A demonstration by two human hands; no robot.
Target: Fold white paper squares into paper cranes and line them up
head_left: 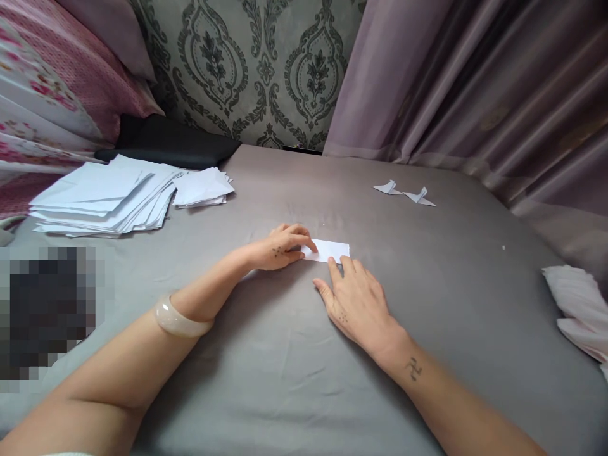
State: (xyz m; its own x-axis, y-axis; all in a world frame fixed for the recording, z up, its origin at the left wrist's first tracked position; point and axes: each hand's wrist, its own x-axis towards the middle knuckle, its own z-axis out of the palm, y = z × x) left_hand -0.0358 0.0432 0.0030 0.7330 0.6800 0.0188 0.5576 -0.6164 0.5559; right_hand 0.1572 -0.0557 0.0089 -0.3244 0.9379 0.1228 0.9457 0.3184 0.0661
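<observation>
Lying on the grey cloth (294,392), a narrow white paper (329,249) sits near the middle of the view, its long side running left to right, with a hand at each end. The left hand (284,247) has its index finger down on the paper's left part and the thumb by the near left edge (a pale bangle (181,319) sits farther up that arm); whether they pinch the paper or only rest there, I cannot tell. The right hand (358,301) is spread, closed round nothing, fingertips touching the paper's near right edge and the thumb out to the side. The two hands are apart from each other. Farther off to the left, a pile of large white sheets (97,187) lies with a smaller pile (202,187) just beside it, and a black item (166,139) behind both. At the back right, two folded paper shapes (420,197) lie close together, each with a raised part. A crumpled white cloth (577,297) is at the right edge; behind everything are a patterned wall (266,69) and purple curtain (394,69)
</observation>
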